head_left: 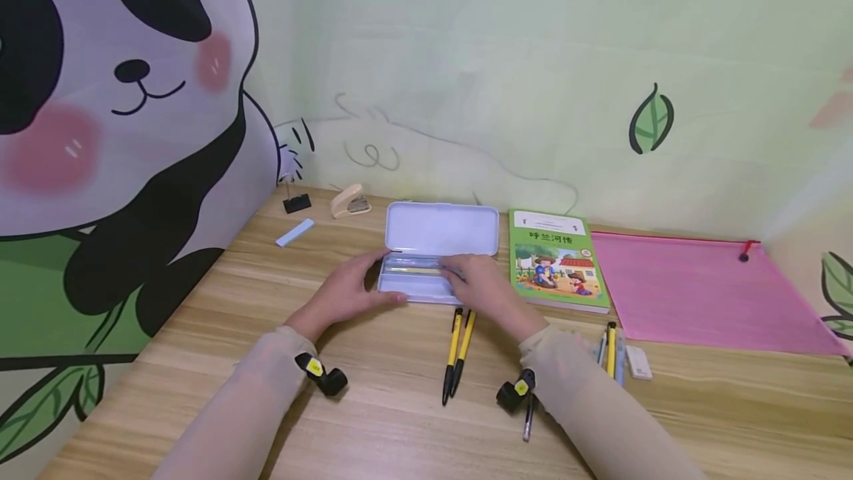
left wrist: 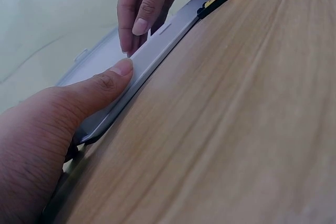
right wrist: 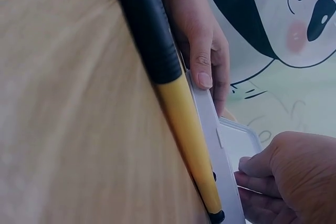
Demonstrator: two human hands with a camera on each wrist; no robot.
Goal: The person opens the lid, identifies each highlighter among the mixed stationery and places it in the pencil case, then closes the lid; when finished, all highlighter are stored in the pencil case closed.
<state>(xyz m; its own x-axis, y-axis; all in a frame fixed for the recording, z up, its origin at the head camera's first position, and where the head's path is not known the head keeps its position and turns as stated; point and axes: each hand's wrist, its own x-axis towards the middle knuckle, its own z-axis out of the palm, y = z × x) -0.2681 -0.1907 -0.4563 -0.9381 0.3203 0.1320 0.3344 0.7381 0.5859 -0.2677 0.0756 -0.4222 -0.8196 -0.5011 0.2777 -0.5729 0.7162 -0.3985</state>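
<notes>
Both my hands sit on the open pencil case (head_left: pixel 436 254): from the head view, my left hand (head_left: pixel 346 293) clasps its left end while my right hand (head_left: pixel 483 289) reaches its fingers into the tray, where something long lies. Two yellow pens (head_left: pixel 456 352) lie just in front. At my left wrist, my thumb (left wrist: pixel 113 80) presses the case's front edge. At my right wrist, curled fingers (right wrist: pixel 257 195) dip inside; what they pinch, I cannot tell.

a green picture book (head_left: pixel 558 259) lies beside a pink zip folder (head_left: pixel 706 291) on the wooden desk (head_left: pixel 400 435). a binder clip (head_left: pixel 296 202), small stapler (head_left: pixel 350 202) and eraser (head_left: pixel 639 362) lie apart.
</notes>
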